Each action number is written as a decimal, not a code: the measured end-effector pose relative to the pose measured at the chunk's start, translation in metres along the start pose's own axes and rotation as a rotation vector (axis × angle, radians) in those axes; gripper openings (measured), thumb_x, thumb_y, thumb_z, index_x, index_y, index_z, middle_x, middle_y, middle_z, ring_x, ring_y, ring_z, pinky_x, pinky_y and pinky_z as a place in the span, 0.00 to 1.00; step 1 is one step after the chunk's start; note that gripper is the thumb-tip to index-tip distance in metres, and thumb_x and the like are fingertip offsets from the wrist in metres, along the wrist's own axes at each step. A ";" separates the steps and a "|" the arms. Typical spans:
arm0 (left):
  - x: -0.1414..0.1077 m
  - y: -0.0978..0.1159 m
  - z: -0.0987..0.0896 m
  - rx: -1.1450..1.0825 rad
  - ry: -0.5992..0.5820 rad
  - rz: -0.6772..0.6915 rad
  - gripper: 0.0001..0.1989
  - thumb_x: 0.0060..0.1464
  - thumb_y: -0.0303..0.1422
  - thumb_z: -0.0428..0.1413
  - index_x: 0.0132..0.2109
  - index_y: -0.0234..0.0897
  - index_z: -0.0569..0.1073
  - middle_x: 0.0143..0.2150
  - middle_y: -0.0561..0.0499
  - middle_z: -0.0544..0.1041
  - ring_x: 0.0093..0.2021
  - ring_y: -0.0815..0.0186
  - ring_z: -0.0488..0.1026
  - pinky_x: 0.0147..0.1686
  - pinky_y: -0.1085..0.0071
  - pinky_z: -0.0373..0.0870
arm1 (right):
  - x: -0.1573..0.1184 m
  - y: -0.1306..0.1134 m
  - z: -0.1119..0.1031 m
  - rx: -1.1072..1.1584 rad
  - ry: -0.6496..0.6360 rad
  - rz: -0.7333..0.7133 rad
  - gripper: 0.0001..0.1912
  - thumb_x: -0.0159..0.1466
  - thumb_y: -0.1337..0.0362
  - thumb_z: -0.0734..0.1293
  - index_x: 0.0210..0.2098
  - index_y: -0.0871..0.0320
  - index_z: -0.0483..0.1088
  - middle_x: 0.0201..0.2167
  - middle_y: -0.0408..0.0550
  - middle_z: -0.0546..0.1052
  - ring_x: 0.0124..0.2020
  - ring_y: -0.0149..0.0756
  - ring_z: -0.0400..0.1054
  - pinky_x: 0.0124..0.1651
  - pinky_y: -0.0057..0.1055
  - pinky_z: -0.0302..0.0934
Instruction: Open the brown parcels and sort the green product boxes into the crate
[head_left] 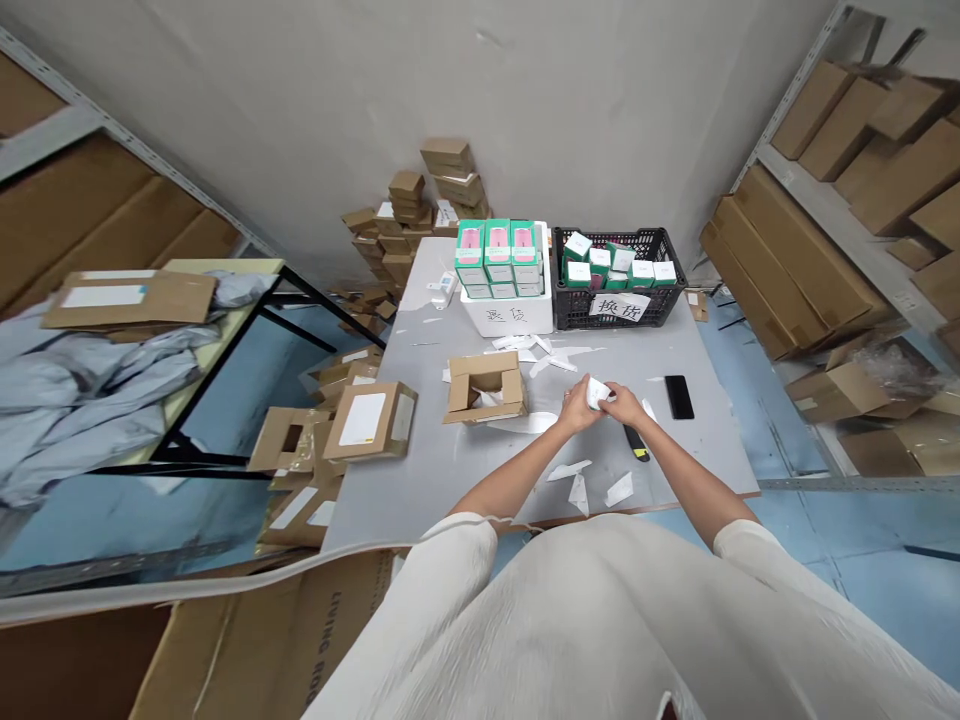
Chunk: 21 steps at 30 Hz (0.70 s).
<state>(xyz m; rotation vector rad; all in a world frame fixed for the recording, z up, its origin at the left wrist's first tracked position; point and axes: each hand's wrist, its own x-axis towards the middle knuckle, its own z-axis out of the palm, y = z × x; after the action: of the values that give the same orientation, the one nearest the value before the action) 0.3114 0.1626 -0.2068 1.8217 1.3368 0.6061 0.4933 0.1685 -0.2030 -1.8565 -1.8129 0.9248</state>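
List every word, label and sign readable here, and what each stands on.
"换货": white paper sign on the black plastic crate.
"退货" (handwritten, fairly legible): white foam box.
"LIVING ROO", cut off: brown cardboard carton.
Too small to read: labels on the green-and-white boxes in the crate.

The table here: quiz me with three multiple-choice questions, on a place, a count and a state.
1. Where lies the black smartphone? A: on the grey table, right of the right hand. B: in the black crate. C: on a shelf.
2. How many green boxes top the stack in the white box? A: one. B: three. C: six.
3. The cardboard box by the left hand is: A: taped shut. B: flattened. C: open.

1 A, beside that hand. 2 B, three stand in a row. 3 C, its flaps stand apart.
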 end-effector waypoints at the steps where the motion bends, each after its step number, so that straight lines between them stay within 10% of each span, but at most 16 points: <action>1: -0.003 -0.003 -0.003 0.057 0.008 -0.041 0.55 0.52 0.36 0.71 0.79 0.37 0.53 0.74 0.30 0.66 0.75 0.35 0.62 0.72 0.42 0.57 | -0.004 -0.003 0.005 0.008 -0.023 0.010 0.25 0.62 0.63 0.73 0.59 0.54 0.77 0.45 0.47 0.83 0.46 0.41 0.78 0.54 0.35 0.72; 6: -0.017 -0.013 -0.023 0.228 0.005 -0.063 0.49 0.53 0.31 0.69 0.77 0.41 0.58 0.71 0.34 0.66 0.68 0.39 0.68 0.67 0.44 0.65 | -0.023 -0.019 0.026 -0.004 -0.090 0.043 0.22 0.63 0.57 0.76 0.55 0.54 0.77 0.43 0.46 0.81 0.41 0.39 0.77 0.48 0.34 0.71; 13: -0.034 -0.029 -0.044 0.062 -0.075 0.077 0.52 0.48 0.32 0.74 0.75 0.41 0.59 0.65 0.38 0.69 0.65 0.43 0.72 0.65 0.48 0.72 | -0.037 -0.028 0.015 0.000 -0.147 -0.250 0.43 0.64 0.59 0.75 0.76 0.49 0.62 0.71 0.58 0.69 0.50 0.43 0.77 0.58 0.42 0.72; 21: -0.049 -0.041 -0.044 -0.081 -0.044 0.041 0.51 0.47 0.30 0.74 0.74 0.38 0.62 0.71 0.34 0.68 0.72 0.41 0.68 0.72 0.45 0.65 | -0.043 -0.023 0.008 -0.220 -0.173 -0.380 0.36 0.71 0.53 0.72 0.75 0.55 0.64 0.69 0.61 0.74 0.60 0.52 0.75 0.65 0.47 0.68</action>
<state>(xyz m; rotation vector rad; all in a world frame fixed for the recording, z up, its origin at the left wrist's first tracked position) 0.2385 0.1362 -0.2108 1.7910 1.2312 0.6297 0.4729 0.1273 -0.1848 -1.5004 -2.3502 0.7901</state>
